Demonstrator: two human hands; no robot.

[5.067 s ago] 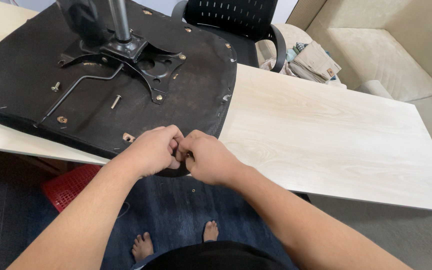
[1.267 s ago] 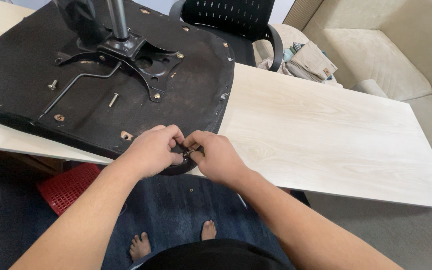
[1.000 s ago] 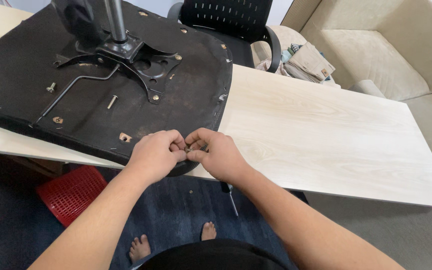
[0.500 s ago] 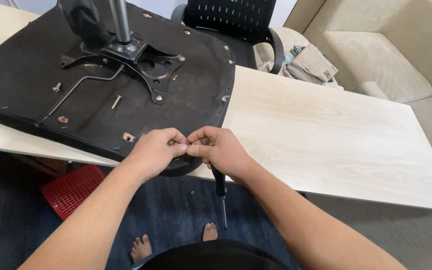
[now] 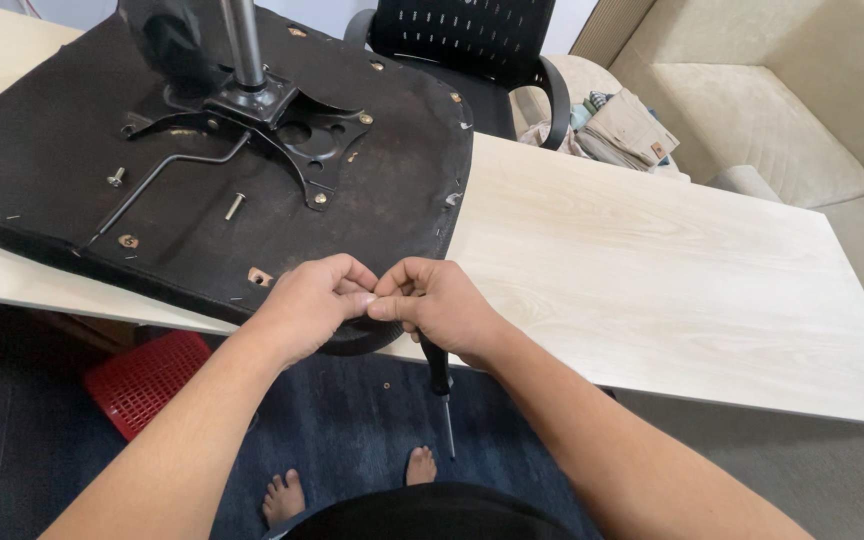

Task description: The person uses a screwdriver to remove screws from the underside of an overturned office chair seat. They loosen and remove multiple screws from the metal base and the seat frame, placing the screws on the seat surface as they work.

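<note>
Our left hand and right hand pinched fingertip to fingertip at the upturned chair seat near edge, perhaps gripping hidden hardware, screwdriver clasped in our right, hanging below that seat.

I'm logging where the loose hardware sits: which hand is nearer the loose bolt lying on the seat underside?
Left. The left hand is just right of and below the loose bolt; the right hand lies farther right, beyond the left.
</note>
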